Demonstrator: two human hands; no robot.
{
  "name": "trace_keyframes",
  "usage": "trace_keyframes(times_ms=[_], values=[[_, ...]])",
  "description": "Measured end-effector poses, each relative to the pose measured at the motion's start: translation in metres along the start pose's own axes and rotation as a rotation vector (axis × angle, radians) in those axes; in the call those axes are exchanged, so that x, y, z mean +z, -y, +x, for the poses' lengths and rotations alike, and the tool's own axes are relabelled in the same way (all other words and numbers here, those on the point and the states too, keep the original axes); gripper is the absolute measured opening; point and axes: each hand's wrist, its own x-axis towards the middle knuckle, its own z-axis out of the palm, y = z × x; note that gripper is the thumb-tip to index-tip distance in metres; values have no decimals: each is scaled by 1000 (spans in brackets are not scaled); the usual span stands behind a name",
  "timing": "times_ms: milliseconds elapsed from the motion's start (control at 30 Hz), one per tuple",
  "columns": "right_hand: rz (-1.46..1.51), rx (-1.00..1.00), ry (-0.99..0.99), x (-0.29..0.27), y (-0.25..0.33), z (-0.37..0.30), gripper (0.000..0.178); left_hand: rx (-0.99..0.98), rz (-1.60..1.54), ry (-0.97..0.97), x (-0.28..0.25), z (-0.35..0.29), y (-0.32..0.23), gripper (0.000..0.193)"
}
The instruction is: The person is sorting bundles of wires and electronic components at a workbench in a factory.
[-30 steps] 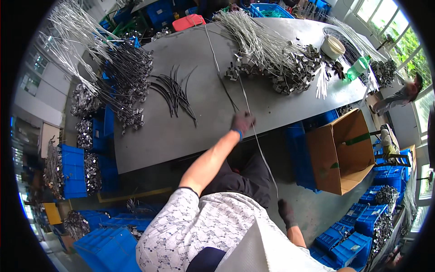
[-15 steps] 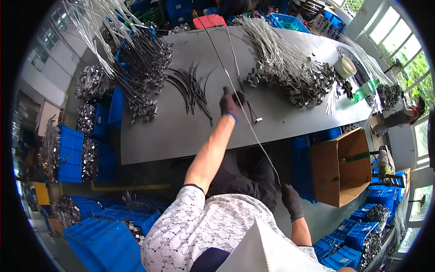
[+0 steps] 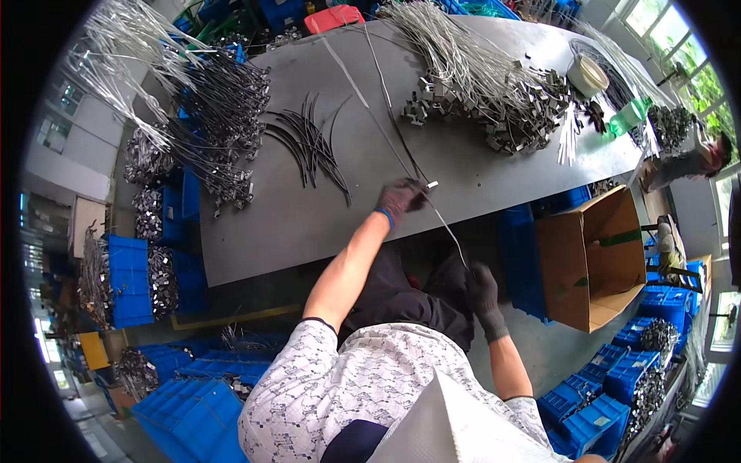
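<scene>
Left hand [image 3: 400, 197]: gloved in dark fabric with a blue cuff, reached out over the near part of the worktop, fingers closed around a thin grey cable near a small light tag on it.
Right hand [image 3: 484, 297]: gloved the same way, down below the worktop edge beside the lap, closed on the lower end of the same cable.
Cable [image 3: 448, 231]: stretched taut between both hands, slanting from the worktop down over its near edge; beyond the left hand, running on across the surface toward the far side.
Worktop [image 3: 309, 224]: long dark grey slab, bare just around the left hand.
Black curved strips [image 3: 309, 147]: loose fan lying flat on the worktop, left of the cable and well apart from the left hand.
Silver wire bundle with metal clips [image 3: 494, 100]: big heap on the far right part of the worktop, clips piled at the near end.
Hanging wire bunches [image 3: 208, 116]: draped over the left end of the worktop, silver and dark mixed.
Cardboard box [image 3: 590, 262]: open, standing on the floor right of the right hand.
Blue crates [image 3: 131, 278]: stacked on the floor at left, more at lower left and lower right, some holding metal parts.
Other person [image 3: 687, 162]: at the far right end of the worktop, hands not clear.
</scene>
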Motion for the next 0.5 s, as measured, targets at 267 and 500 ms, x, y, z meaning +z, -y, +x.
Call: trace_keyframes(times_ms=[267, 500], values=[[97, -125, -99, 67, 99, 158, 50, 296, 154, -108, 57, -40, 31, 19], [-97, -95, -177, 73, 116, 215, 57, 71, 423, -25, 1, 18, -25, 24]])
